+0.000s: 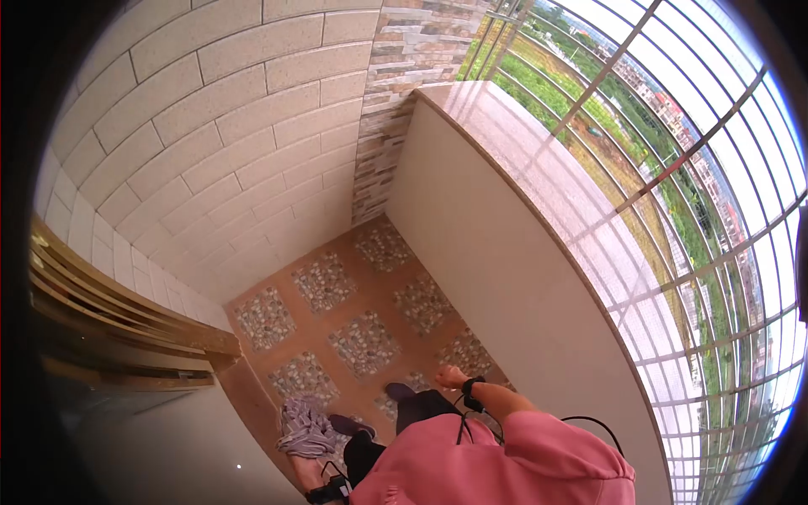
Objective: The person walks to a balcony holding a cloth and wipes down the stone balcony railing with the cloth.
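Left hand (pixel 305 465) holds a bunched striped cloth (pixel 307 427); right hand (pixel 452 377) is curled with nothing seen in it

The left hand is low in the view, with the cloth gathered in loose folds over its fingers. The grip is closed on the fabric, but the folds hide most of the fingers, so how tightly they press cannot be told. The cloth, greyish purple with pale stripes, lies just beside the left shoe in the view, near the edge of the doorway. Whether any of it touches the floor (pixel 341 322) cannot be told.

The right hand is in front of the body, its fingers drawn in to a narrow, loose fist. A black band (pixel 474 394) circles the right wrist, and another dark strap (pixel 328 491) is on the left one. Thin black cables run near both arms.

The person wears a pink top (pixel 505 459), black trousers (pixel 425 408) and dark shoes (pixel 399 391). The floor has pebble-patterned squares set in reddish-brown borders. To the right stands a low wall (pixel 505 244) topped by a pale ledge (pixel 555 185), with metal bars (pixel 682 160) beyond it. A partly open door (pixel 181 446) is at lower left, below a brick-patterned wall (pixel 227 109).
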Motion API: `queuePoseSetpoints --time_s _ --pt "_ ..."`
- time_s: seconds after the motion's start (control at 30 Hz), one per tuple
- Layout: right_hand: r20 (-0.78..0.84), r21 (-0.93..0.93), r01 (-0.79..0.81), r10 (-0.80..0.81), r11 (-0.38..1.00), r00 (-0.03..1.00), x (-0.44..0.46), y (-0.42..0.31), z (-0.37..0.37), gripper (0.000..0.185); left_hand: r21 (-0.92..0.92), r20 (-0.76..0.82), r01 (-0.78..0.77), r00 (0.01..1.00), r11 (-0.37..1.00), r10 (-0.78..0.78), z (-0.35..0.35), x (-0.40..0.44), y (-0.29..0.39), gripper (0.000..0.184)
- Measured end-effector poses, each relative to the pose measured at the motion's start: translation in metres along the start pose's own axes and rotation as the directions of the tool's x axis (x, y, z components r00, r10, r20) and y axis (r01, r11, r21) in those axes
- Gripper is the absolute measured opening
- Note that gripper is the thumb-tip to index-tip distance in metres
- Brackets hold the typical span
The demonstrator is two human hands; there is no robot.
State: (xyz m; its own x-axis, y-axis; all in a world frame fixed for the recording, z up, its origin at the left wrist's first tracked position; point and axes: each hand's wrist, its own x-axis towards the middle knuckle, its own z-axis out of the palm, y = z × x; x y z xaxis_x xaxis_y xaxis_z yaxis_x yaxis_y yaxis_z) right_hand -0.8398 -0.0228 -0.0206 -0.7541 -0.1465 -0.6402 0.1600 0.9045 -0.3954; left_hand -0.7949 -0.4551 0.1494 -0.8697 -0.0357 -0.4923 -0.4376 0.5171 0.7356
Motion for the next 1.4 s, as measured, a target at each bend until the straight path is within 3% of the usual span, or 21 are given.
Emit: queuePoseSetpoints --time_s 0.03,0.07,0.1,0.23,0.3,0.43,0.53,0.6,0.73,0.8,0.93,1.0,1.1,1.23,1.3,1.33,1.4 --pt "-0.005 0.008 -0.001 0.001 1.000 1.000 0.004 -0.008 0.007 0.026 0.043 0.003 0.003 1.000 0.999 -0.003 -0.007 0.000 -0.002 0.054" --pt "0.063 -0.222 0.195 -0.186 0.955 0.981 0.009 -0.017 0.011 0.026 0.072 0.009 0.006 1.000 0.997 -0.007 -0.013 0.000 -0.002 0.054" --pt "0.171 -0.423 0.383 -0.343 0.821 0.924 0.013 -0.024 0.014 0.026 0.102 0.013 0.014 1.000 0.995 -0.015 -0.018 -0.003 -0.003 0.054" --pt "0.103 -0.334 0.355 -0.340 0.873 0.935 0.026 -0.038 0.007 0.027 0.210 0.040 0.049 0.997 0.976 -0.059 -0.018 -0.025 -0.013 0.055" --pt "0.043 -0.455 0.536 -0.583 0.712 0.811 0.033 -0.036 -0.003 0.020 0.242 0.051 0.060 0.996 0.969 -0.075 -0.015 -0.036 -0.014 0.055" --pt "-0.072 -0.370 0.435 -0.492 0.821 0.868 0.052 -0.032 -0.018 0.026 0.307 0.056 0.025 0.997 0.951 -0.044 0.003 -0.044 0.001 0.055" --pt "-0.103 -0.298 0.369 -0.414 0.880 0.905 0.054 -0.017 -0.031 0.028 0.385 0.036 -0.085 0.996 0.919 0.077 0.021 -0.028 0.029 0.055" --pt "-0.173 -0.096 0.344 -0.356 0.934 0.919 0.043 -0.009 -0.043 0.034 0.451 0.024 -0.160 0.986 0.878 0.167 0.034 -0.020 0.052 0.055" --pt "-0.175 -0.019 0.309 -0.307 0.951 0.935 0.015 0.013 -0.068 0.028 0.559 0.046 -0.239 0.965 0.794 0.258 0.053 -0.013 0.090 0.055" --pt "-0.066 -0.020 0.134 -0.135 0.991 0.989 0.008 0.039 -0.067 0.028 0.602 0.074 -0.256 0.961 0.756 0.267 0.062 -0.013 0.102 0.056" --pt "-0.104 -0.063 0.110 -0.116 0.992 0.988 -0.006 0.089 -0.058 0.027 0.664 0.139 -0.284 0.956 0.691 0.260 0.078 -0.010 0.123 0.056" --pt "-0.121 -0.260 0.270 -0.309 0.927 0.943 -0.019 0.099 -0.064 0.026 0.684 0.169 -0.298 0.953 0.666 0.253 0.084 -0.007 0.133 0.056" --pt "-0.056 -0.133 0.152 -0.160 0.979 0.986 -0.022 0.107 -0.068 0.037 0.708 0.211 -0.322 0.946 0.629 0.247 0.091 0.000 0.145 0.056" --pt "-0.037 -0.067 0.120 -0.123 0.990 0.992 -0.005 0.124 -0.062 0.035 0.728 0.265 -0.359 0.933 0.585 0.243 0.099 0.012 0.162 0.056" --pt "-0.139 -0.328 0.335 -0.395 0.883 0.908 0.012 0.136 -0.050 0.029 0.735 0.294 -0.379 0.925 0.562 0.240 0.104 0.016 0.168 0.057" --pt "-0.151 -0.322 0.325 -0.387 0.889 0.909 0.014 0.137 -0.050 0.029 0.737 0.308 -0.390 0.921 0.552 0.240 0.106 0.017 0.171 0.057" --pt "-0.214 -0.025 0.158 -0.159 0.987 0.964 0.006 0.121 -0.070 0.031 0.741 0.335 -0.412 0.911 0.530 0.240 0.110 0.021 0.178 0.057"
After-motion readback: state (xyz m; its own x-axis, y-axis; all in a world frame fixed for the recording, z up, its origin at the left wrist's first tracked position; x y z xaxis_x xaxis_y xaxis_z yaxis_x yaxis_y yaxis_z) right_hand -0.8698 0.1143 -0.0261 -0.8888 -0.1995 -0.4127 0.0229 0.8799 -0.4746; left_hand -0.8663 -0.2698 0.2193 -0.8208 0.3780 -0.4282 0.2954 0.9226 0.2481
